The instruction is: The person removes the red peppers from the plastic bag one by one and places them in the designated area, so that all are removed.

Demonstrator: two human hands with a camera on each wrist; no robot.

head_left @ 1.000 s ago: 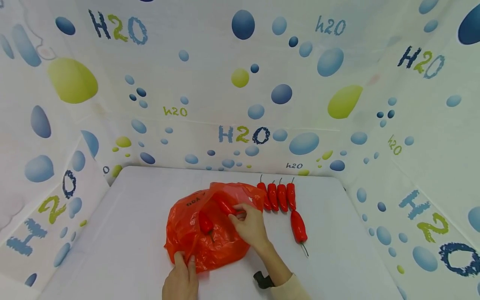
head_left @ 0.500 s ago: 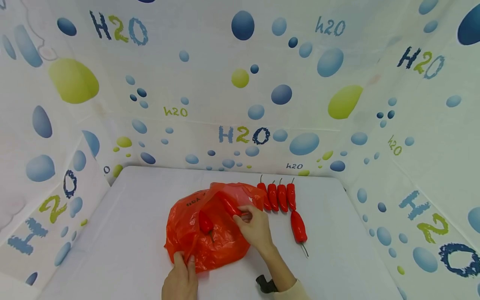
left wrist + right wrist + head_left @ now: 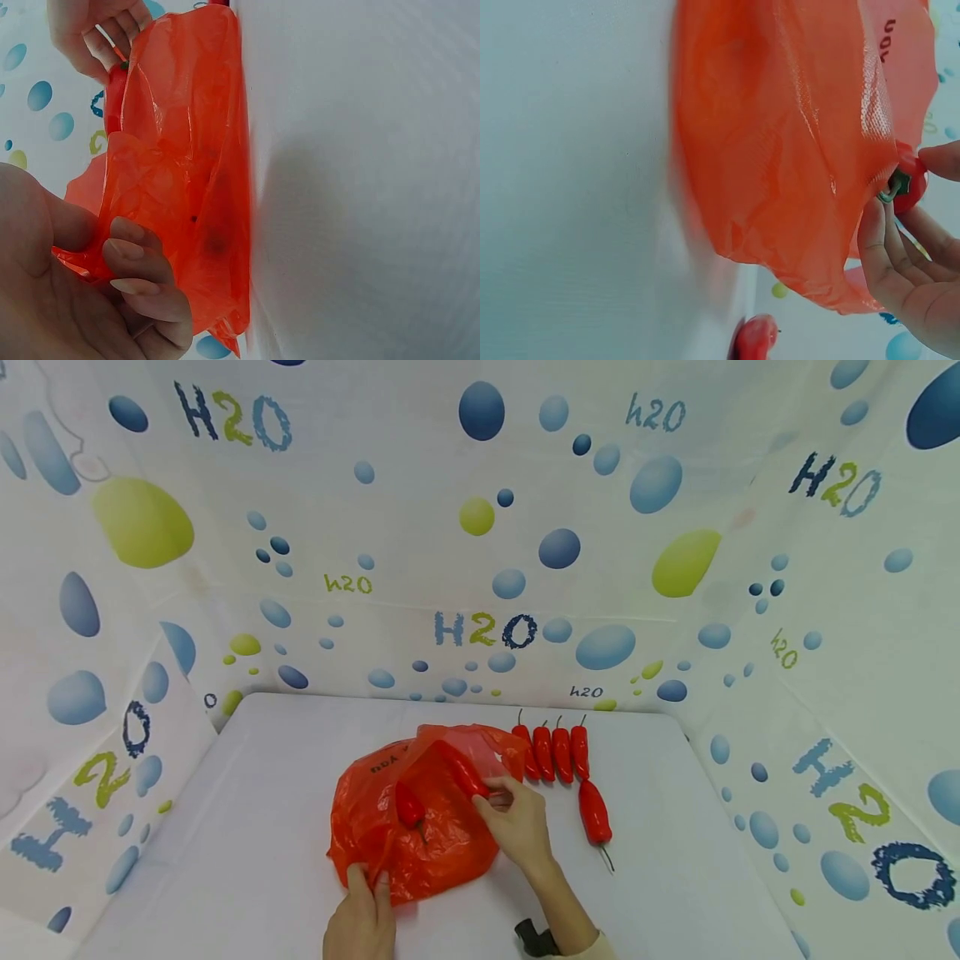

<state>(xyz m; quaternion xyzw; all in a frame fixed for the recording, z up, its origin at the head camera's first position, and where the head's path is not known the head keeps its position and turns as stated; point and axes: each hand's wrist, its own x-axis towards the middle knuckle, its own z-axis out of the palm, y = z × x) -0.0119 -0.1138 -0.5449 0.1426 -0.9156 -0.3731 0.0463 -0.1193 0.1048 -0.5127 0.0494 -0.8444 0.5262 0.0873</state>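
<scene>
A crinkled orange-red plastic bag with dark lettering lies on the table, its mouth spread open. At its near edge my left hand pinches the rim between thumb and fingers, also plain in the left wrist view. My right hand grips a long red chili pepper by its stem end at the bag's right side. The right wrist view shows the green stem between my fingertips, while the pepper's other end points into the bag. Another red pepper lies within the bag mouth, stem toward me.
Right of the bag, several red peppers lie side by side in a row, stems pointing away. A larger single pepper lies nearer, stem toward me. The white table meets a patterned curtain at the back and sides.
My right hand has shifted a little to the right and toward me, drawing the pepper along with it. My left hand keeps its pinch on the bag in the same spot.
</scene>
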